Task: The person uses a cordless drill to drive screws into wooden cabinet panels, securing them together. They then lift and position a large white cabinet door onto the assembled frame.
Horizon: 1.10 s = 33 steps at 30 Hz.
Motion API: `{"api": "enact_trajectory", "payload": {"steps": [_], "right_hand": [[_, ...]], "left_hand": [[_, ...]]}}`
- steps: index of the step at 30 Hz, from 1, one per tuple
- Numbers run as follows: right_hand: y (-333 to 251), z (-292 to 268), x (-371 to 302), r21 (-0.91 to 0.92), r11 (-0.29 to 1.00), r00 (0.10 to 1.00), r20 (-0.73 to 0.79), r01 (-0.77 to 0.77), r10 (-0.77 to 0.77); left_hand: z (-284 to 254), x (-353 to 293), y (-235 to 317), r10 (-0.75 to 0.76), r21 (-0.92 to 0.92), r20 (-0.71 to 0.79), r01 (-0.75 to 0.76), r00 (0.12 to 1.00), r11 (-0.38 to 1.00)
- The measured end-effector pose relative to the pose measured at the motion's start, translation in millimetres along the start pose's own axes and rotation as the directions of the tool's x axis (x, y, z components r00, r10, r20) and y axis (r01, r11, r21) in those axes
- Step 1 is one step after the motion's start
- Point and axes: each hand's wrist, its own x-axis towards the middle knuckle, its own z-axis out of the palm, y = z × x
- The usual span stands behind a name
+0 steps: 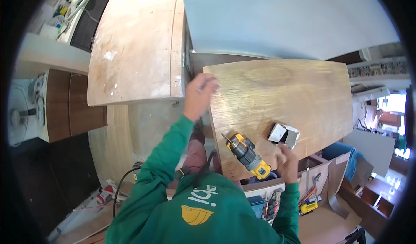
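My left hand (201, 94) is over the left edge of a plywood panel (277, 88), its fingers curled together. Whatever lies between those fingers, if anything, is too small to make out. My right hand (287, 164) is at the near side of a small open white box (284, 135) with a dark inside. Motion smears the right fingers, and whether they touch the box is unclear. Between the two hands a yellow and black cordless drill (248, 155) lies on the panel, its bit pointing to the far left.
A pale wooden cabinet (136, 45) stands at the far left, across a gap from the panel. Under the panel's near edge, an open wooden frame holds hand tools, among them a yellow tool (308, 207). A black cable (117, 190) hangs by my left side.
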Motion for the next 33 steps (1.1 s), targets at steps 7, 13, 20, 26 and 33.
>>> {"api": "enact_trajectory", "payload": {"steps": [7, 13, 20, 26, 33], "right_hand": [[8.1, 97.8, -43.7, 0.293, 0.956, 0.992, 0.123, -0.025, -0.012], [-13.9, 122.6, -1.0, 0.164, 0.973, 0.968, 0.166, 0.16, -0.187], [-80.4, 87.2, 106.7, 0.222, 0.957, 0.945, 0.227, 0.185, -0.236], [-160.8, 64.3, 231.3, 0.279, 0.935, 0.974, -0.009, 0.219, -0.225], [-190.1, 45.9, 300.2, 0.107, 0.961, 0.943, 0.193, 0.254, -0.271]], "left_hand": [[-58.1, 78.5, -127.9, 0.067, 0.047, -0.146, -0.061, 0.987, 0.997], [-58.8, 103.3, -145.1, 0.175, 0.47, -0.001, -0.154, 0.985, 0.869], [-67.9, 100.7, -126.6, 0.107, 0.53, 0.061, -0.123, 0.992, 0.839], [-67.2, 102.7, -137.4, 0.148, 0.512, 0.058, -0.156, 0.987, 0.845], [-66.0, 97.4, -127.9, 0.143, 0.472, 0.048, -0.148, 0.989, 0.869]]}}
